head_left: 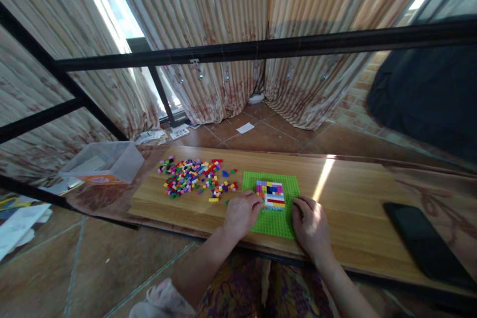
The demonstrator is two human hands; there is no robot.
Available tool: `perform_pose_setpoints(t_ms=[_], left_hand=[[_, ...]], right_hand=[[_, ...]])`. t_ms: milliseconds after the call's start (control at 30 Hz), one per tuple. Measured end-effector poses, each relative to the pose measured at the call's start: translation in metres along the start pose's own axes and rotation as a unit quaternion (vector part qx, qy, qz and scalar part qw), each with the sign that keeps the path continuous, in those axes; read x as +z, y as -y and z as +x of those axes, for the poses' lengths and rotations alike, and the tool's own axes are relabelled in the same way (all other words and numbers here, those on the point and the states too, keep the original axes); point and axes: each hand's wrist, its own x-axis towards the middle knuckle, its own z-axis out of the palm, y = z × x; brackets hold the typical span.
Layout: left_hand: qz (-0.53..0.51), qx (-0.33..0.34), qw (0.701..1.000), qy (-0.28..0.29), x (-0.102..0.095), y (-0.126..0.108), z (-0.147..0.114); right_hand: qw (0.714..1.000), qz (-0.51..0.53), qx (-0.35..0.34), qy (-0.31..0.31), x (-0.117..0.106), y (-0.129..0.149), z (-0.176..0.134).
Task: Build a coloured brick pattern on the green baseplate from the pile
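A green studded baseplate [276,228] lies on the wooden board, with a flat patch of multicoloured toy bricks [270,195] built on its middle. My left hand [243,214] reaches over the plate's left side, its fingertips pinched together against the left edge of the brick patch. Whatever sits between those fingertips is too small or hidden to make out. At the plate's right edge, my right hand [311,223] is curled, thumb and fingers closed on the rim. Left of the plate spreads a pile of loose small bricks [190,176] in many colours.
A clear plastic bin [130,159] with an orange label stands at the far left. A black phone-like slab [425,243] lies on the right of the wooden board [354,208]. Black metal bars [231,53] cross in front of curtains [223,5]. Papers lie on the tiled floor.
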Motion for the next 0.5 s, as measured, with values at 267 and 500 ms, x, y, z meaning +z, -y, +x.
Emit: perform_pose_setpoints(t_ms=[267,500], left_hand=[[0.000,-0.003,0.999,-0.037,0.006,-0.003,-0.001],[0.113,0.068,0.988,-0.075,0.022,0.000,-0.020]], right_hand=[[1.000,-0.007,-0.005,-0.006,0.000,-0.001,0.000],[1.000,-0.005,0.002,-0.003,0.000,0.000,0.000]])
